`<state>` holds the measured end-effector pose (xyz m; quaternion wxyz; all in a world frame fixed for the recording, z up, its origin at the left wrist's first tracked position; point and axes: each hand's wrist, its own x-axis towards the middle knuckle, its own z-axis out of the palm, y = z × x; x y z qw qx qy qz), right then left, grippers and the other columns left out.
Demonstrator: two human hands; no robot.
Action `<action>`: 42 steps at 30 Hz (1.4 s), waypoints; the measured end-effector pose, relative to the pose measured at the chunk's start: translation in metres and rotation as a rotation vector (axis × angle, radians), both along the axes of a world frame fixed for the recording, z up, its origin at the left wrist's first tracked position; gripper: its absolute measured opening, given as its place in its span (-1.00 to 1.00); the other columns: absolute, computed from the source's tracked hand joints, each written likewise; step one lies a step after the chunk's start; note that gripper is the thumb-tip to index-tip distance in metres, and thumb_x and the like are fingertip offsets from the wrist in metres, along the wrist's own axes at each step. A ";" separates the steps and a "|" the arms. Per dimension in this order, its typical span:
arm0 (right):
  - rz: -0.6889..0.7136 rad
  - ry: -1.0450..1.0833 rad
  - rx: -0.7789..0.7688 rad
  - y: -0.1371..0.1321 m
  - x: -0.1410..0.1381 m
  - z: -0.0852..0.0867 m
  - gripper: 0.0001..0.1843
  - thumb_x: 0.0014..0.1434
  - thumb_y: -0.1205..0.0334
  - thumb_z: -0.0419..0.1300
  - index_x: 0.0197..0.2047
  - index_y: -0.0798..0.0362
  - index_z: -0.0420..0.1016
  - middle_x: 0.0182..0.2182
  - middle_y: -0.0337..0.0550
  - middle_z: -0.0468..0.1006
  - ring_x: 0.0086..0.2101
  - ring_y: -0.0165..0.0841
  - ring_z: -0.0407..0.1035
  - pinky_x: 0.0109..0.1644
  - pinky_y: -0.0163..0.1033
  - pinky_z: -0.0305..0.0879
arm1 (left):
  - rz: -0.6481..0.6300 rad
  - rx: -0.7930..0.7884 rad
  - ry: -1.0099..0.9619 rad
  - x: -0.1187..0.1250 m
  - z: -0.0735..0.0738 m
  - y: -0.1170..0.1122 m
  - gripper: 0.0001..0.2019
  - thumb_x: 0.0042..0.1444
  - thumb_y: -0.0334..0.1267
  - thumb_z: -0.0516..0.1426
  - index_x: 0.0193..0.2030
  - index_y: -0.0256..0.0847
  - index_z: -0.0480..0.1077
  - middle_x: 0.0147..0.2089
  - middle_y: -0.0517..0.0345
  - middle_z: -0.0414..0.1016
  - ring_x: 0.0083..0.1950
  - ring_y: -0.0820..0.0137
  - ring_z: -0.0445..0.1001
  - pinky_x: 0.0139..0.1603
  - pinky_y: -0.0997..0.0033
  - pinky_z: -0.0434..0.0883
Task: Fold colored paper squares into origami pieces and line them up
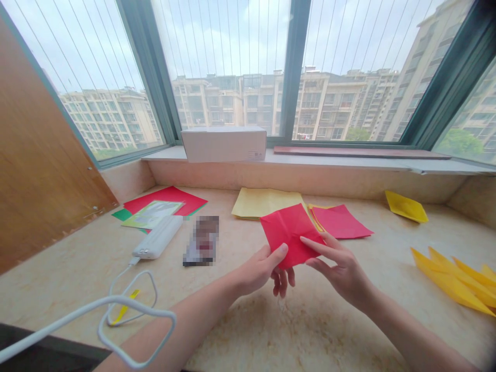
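Above the pale, brown-mottled stone counter (248, 330), toward the near side, a bright red, roughly square sheet of thin paper (284, 227) is held up in front of the person's body. Its sides look nearly equal, so no clear long axis can be told; one corner points up toward the window, the opposite one down toward the person, and the broad face is tilted to the camera. Faint crease lines cross that face, which is otherwise matte, plain and smooth, with fairly crisp edges.

The left hand (267, 268) grasps the sheet near its lower left edge, thumb pressed on the face and the other fingers curled below. The right hand (344, 268) has its index fingertip laid on the face near the right side and its thumb at the lower edge, the two tips apart; whether it pinches the paper I cannot tell.

Just behind the sheet lie a flat stack of pale yellow paper (267, 200) and, to the right, a pile of pinkish-red squares (343, 221). Farther right are sharp-pointed, folded orange-yellow paper pieces (453, 276) and a flat yellow folded paper shape (406, 206). On the left, a glossy white rounded power bank (160, 237) has a smooth white cable (89, 308) looping from it.
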<state>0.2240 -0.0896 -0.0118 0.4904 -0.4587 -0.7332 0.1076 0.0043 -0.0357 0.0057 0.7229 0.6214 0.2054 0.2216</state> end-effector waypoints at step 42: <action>0.137 0.435 -0.079 0.006 0.010 0.017 -0.68 0.17 -0.11 0.29 -0.26 -0.07 0.73 -0.16 -0.01 0.63 -0.14 -0.15 0.52 -0.07 -0.13 0.46 | 0.336 1.080 -0.040 -0.019 0.009 0.028 -0.70 0.29 -0.24 0.15 0.13 -0.05 0.51 0.19 -0.13 0.49 0.17 0.15 0.49 0.15 0.07 0.45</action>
